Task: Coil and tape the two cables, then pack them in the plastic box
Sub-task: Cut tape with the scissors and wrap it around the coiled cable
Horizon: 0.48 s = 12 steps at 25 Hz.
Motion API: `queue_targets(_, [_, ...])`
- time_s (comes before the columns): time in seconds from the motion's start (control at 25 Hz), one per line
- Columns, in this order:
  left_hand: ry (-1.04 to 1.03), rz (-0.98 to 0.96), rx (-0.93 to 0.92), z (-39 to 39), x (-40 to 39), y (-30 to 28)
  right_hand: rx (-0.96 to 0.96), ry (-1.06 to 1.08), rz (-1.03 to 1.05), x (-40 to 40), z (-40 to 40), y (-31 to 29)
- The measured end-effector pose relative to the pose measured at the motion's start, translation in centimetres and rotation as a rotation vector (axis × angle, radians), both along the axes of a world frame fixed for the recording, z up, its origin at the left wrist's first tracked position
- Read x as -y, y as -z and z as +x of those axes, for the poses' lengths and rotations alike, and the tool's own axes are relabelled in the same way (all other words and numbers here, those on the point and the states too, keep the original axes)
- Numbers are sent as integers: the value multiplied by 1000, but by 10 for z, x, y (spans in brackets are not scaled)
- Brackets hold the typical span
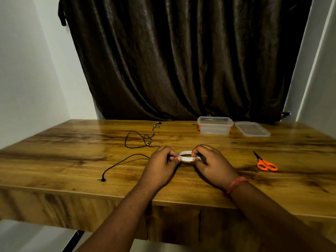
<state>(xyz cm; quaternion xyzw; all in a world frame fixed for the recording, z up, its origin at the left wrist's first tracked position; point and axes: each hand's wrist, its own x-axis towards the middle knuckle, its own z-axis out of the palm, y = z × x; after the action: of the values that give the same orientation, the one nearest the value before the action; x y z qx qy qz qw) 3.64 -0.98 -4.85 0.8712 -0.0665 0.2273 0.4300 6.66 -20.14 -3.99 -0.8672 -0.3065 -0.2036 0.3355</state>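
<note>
Both grips are on the roll of tape [185, 157]: the left hand [161, 161] pinches its left side and the right hand [209, 161] pinches the right side, near the middle of the table [54, 157]. On the left, the two cables [138, 140] lie loose, one far and one near with its plug [101, 179]. Taping seems to be in preparation, though no coil is made yet. Next, a free tape end is needed. On the far right stands the plastic box [215, 125] with its lid [252, 129] beside, and nearer the scissors [265, 163].

Dim, warm indoor light falls from above, leaving a soft sheen on the bench [181, 179]; wide-angle distortion bends the edges; focus stays fairly sharp.
</note>
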Motion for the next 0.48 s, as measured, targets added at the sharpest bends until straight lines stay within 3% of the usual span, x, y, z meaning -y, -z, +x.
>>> queue_targets(0.16, [17,-110,-39,-1,2,-1,13,12,-15,-2,0,0])
queue_targets(0.36, [18,-92,-60,-3,1,-2,39,34,-36,-2,1,1])
queue_targets(0.48, [104,-290,-166,-4,1,-3,45,38,-48,-2,0,1])
